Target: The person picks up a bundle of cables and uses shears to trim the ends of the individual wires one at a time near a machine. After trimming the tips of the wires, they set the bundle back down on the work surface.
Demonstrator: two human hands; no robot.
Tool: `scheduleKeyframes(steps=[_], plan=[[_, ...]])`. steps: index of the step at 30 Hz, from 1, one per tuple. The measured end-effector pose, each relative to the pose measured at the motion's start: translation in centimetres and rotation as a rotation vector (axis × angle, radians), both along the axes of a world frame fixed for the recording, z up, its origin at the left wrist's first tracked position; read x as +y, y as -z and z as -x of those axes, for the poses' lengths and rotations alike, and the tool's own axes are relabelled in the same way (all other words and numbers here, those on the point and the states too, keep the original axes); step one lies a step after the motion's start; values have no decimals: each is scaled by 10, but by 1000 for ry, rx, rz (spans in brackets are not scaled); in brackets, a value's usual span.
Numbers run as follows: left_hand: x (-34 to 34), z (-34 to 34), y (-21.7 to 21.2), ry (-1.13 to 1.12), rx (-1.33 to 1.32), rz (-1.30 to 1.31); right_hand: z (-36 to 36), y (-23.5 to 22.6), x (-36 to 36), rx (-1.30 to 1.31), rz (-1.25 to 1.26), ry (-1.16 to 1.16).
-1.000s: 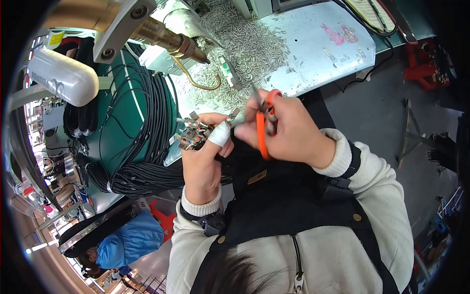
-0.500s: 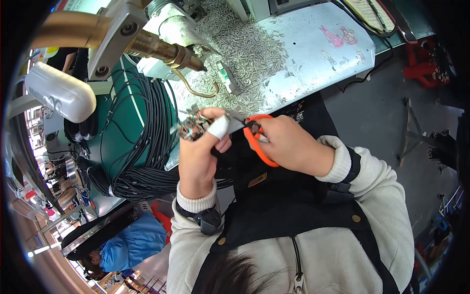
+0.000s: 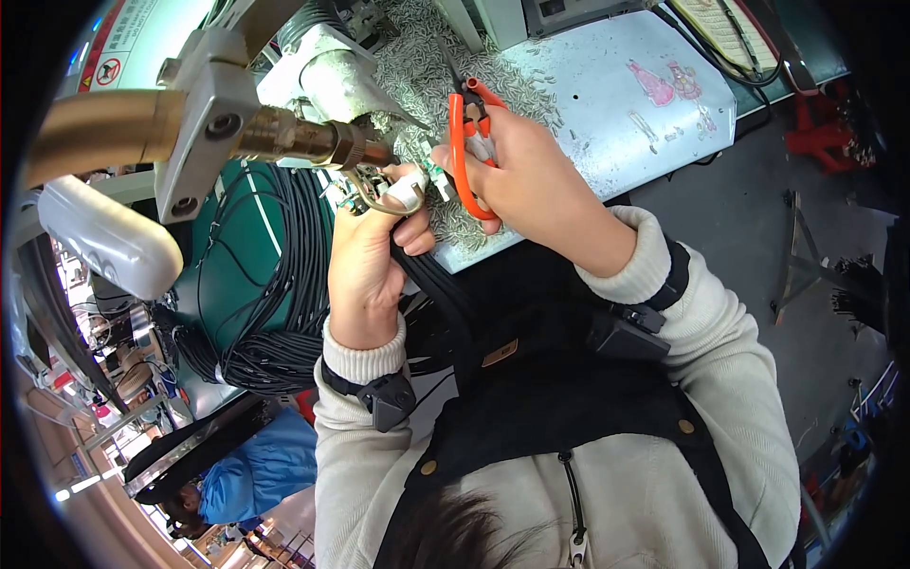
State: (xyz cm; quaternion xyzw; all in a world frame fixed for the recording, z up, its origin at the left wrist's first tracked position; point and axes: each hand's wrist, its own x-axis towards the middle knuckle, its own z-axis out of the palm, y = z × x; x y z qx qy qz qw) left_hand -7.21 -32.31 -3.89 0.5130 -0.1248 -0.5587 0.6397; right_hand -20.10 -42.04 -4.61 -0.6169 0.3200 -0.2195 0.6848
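Left hand [image 3: 368,254] closed around a small metal connector piece [image 3: 365,194], taped fingertip on top, held just under the brass nozzle [image 3: 303,142] of the machine. Right hand [image 3: 531,180] clenched on orange-handled cutters [image 3: 466,142], blades pointing up and away, just beside the connector. Black cable bundle [image 3: 284,284] draped below the left wrist. Pale blue bench [image 3: 626,104] strewn with small metal offcuts [image 3: 427,57] behind both hands.

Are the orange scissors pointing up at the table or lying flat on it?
Pointing up, not lying flat. The right hand holds the orange-handled snips in the air, tips toward the pile of small metal bits.
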Motion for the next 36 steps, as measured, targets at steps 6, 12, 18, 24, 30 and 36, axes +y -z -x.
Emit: scheduleKeyframes(steps=[6,12,18,24,30,36], plan=[[3,-7,4,23,2,22,-2,5,2,-92,-59,3],[1,3,0,-24,-60,32,0,7,2,-124,-126,-24],[3,0,2,-17,-63,60,-1,5,4,-102,-36,-6],[18,8,-5,15,-112,27,10,6,11,-187,-70,0],[39,35,-17,-56,-184,-20,28,6,17,-111,188,30],[61,52,-4,0,-405,-38,31,2,36,-301,782,-58]])
